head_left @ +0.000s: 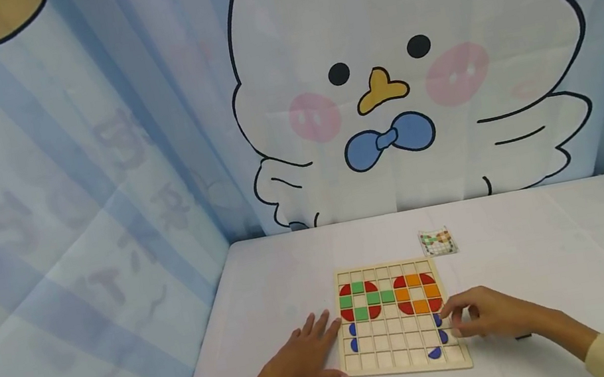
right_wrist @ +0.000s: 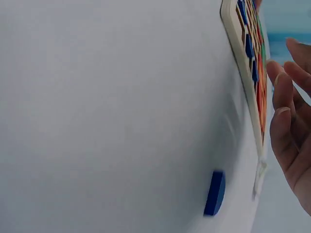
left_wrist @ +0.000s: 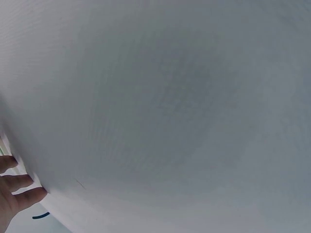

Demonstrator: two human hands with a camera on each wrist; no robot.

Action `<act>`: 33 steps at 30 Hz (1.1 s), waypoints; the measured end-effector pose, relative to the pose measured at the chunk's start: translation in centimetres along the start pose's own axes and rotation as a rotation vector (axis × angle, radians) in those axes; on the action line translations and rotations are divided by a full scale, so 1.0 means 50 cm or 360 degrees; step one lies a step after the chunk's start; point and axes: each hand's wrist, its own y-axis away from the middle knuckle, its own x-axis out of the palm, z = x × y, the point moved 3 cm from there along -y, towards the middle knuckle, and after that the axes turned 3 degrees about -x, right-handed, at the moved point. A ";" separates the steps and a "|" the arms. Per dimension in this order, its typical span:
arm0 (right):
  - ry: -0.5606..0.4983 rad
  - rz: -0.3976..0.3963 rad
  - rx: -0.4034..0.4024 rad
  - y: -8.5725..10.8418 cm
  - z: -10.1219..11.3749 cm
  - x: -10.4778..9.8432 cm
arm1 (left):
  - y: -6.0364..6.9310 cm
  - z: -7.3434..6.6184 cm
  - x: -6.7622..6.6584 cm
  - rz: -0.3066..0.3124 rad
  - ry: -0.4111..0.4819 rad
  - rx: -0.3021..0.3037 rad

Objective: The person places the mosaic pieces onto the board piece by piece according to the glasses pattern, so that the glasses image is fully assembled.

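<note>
A wooden grid board [head_left: 394, 366] lies on the table, holding red, green and orange pieces in its upper rows. Blue half-round pieces sit lower down, such as one at the left [head_left: 354, 345] and one near the bottom [head_left: 435, 353]. My left hand [head_left: 309, 352] rests with spread fingers at the board's left edge; its fingers [left_wrist: 22, 198] show in the left wrist view. Over the right edge, my right hand [head_left: 481, 312] has loosely bent fingers, a fingertip close to a blue piece [head_left: 438, 320]. Whether it touches is unclear. No piece shows in its fingers [right_wrist: 282, 92].
A small patterned card [head_left: 437, 242] lies behind the board's far right corner. One loose blue piece [right_wrist: 214, 193] is on the table by the right forearm, mostly hidden in the head view. A curtain with a cartoon bird [head_left: 368, 15] hangs behind the table.
</note>
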 end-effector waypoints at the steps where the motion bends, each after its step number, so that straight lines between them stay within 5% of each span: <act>1: -0.0005 -0.0010 0.0029 0.015 -0.009 -0.008 | -0.001 0.000 0.000 0.0004 0.0006 -0.0002; 13: 0.0151 -0.0053 0.0206 0.148 -0.087 -0.077 | 0.000 -0.001 0.000 0.0006 0.0012 -0.0005; 33: 0.0339 -0.0085 0.0108 0.163 -0.095 -0.060 | -0.004 0.001 0.004 -0.0016 -0.0014 0.0013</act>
